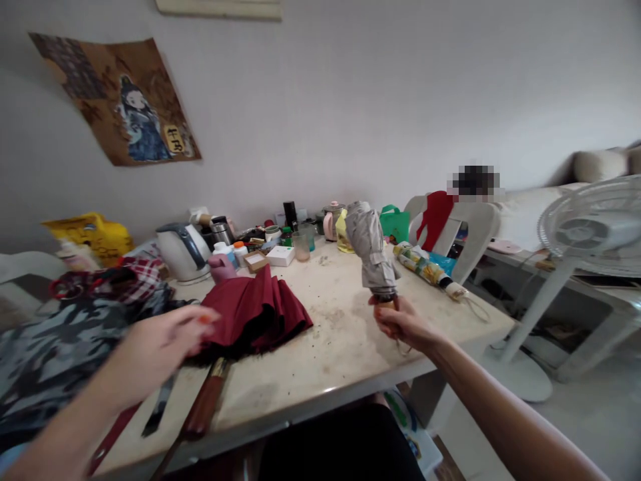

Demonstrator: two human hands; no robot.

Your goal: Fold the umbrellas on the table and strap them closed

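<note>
My right hand (400, 324) is closed round the handle of a folded grey umbrella (371, 244), which it holds up above the table, leaning slightly left. A thin strap loop hangs below the grip. On the left, my left hand (173, 334) is in front of a dark red umbrella (258, 307), its fingers smeared by motion; whether it touches the cloth I cannot tell. The red umbrella lies partly folded, with its brown wooden handle (206, 401) pointing to the table's front edge. Further right lies a rolled floral umbrella (425, 267) with a pale handle.
Camouflage cloth (65, 354) covers the table's left end. An electric kettle (183, 252), cups, bottles and small boxes stand along the wall. Beyond the table's right end are white chairs (475, 234), a fan (591, 230) and, further back, a person's blurred-out head.
</note>
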